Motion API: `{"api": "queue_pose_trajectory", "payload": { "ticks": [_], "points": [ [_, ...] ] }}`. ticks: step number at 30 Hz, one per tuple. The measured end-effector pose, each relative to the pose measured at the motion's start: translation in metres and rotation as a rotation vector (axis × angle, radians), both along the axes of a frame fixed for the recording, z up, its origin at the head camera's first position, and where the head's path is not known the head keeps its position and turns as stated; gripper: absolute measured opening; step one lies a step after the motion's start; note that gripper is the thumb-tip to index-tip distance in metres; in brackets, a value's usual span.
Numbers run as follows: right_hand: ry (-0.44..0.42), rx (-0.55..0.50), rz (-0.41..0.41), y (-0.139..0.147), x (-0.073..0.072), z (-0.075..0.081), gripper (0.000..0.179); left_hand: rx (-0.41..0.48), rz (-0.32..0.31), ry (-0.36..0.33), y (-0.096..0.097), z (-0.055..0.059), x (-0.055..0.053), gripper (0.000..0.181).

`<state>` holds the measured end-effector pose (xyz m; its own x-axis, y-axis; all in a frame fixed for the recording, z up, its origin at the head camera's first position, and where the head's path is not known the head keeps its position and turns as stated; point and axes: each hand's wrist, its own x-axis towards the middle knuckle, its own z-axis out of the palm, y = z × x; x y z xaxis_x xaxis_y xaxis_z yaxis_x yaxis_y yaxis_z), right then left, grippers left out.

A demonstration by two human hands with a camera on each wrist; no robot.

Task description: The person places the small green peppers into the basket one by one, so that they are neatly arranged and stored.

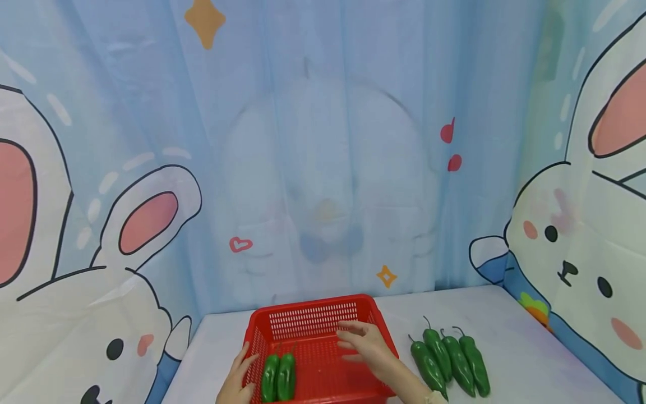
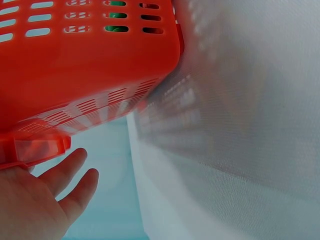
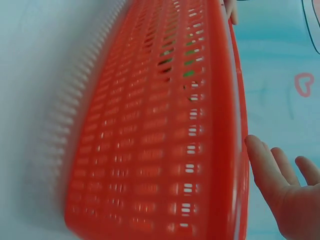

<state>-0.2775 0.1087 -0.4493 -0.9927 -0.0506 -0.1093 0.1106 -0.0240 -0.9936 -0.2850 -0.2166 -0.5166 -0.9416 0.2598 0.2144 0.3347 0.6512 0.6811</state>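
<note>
Two green chili peppers lie side by side at the left inside a red plastic basket. My left hand is at the basket's left rim with fingers spread; in the left wrist view the hand shows straight fingers beside the rim. Over the basket's right half hovers my right hand, fingers extended and nothing in them. The right wrist view has that hand just past the rim of the slotted basket. Several more green chili peppers lie in a row on the table right of the basket.
The white table runs back to a light blue curtain printed with cartoon rabbits. Its right side meets another printed curtain panel. The basket's raised walls surround the two peppers.
</note>
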Motion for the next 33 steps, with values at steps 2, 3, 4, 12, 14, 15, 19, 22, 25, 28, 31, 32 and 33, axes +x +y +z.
{"api": "queue_pose_trajectory", "payload": {
  "ticks": [2, 3, 4, 12, 14, 15, 19, 22, 25, 28, 31, 32, 33],
  "points": [
    [0.005, 0.000, -0.012, 0.004, 0.001, 0.001, 0.062, 0.004, 0.008, -0.006, 0.001, 0.001, 0.000, 0.061],
    [0.010, -0.003, -0.016, 0.006, 0.002, 0.001, 0.063, 0.006, 0.009, -0.006, 0.001, 0.001, 0.001, 0.061],
    [0.014, -0.005, -0.020, 0.008, 0.002, 0.001, 0.063, 0.005, 0.009, -0.007, 0.001, 0.001, 0.001, 0.061],
    [0.031, -0.010, -0.060, 0.025, 0.001, 0.001, 0.059, 0.012, -0.006, -0.003, 0.000, 0.001, 0.000, 0.062],
    [0.032, -0.015, -0.069, 0.028, 0.001, 0.002, 0.058, 0.011, -0.011, 0.005, -0.001, 0.000, -0.001, 0.062],
    [0.031, -0.019, -0.077, 0.030, 0.001, 0.003, 0.058, 0.010, -0.015, 0.007, -0.001, -0.001, -0.002, 0.062],
    [0.040, -0.026, -0.069, 0.037, 0.001, 0.004, 0.062, 0.009, -0.029, 0.012, -0.002, -0.002, -0.003, 0.062],
    [0.041, -0.019, -0.078, 0.043, 0.002, 0.004, 0.064, 0.012, -0.043, 0.009, -0.004, -0.002, -0.003, 0.062],
    [0.037, -0.012, -0.113, 0.049, 0.002, 0.004, 0.059, 0.018, -0.062, 0.005, -0.005, -0.001, -0.004, 0.061],
    [0.037, 0.000, -0.147, 0.056, 0.002, 0.005, 0.054, 0.020, -0.079, 0.009, -0.006, -0.002, -0.004, 0.060],
    [0.047, 0.001, -0.159, 0.065, 0.001, 0.005, 0.054, 0.022, -0.084, 0.008, -0.006, -0.001, -0.004, 0.061],
    [0.051, 0.002, -0.157, 0.068, 0.001, 0.005, 0.056, 0.027, -0.086, 0.004, -0.006, -0.001, -0.004, 0.061],
    [0.053, 0.000, -0.157, 0.071, 0.001, 0.006, 0.058, 0.034, -0.084, 0.006, -0.006, -0.001, -0.004, 0.060]
  ]
}}
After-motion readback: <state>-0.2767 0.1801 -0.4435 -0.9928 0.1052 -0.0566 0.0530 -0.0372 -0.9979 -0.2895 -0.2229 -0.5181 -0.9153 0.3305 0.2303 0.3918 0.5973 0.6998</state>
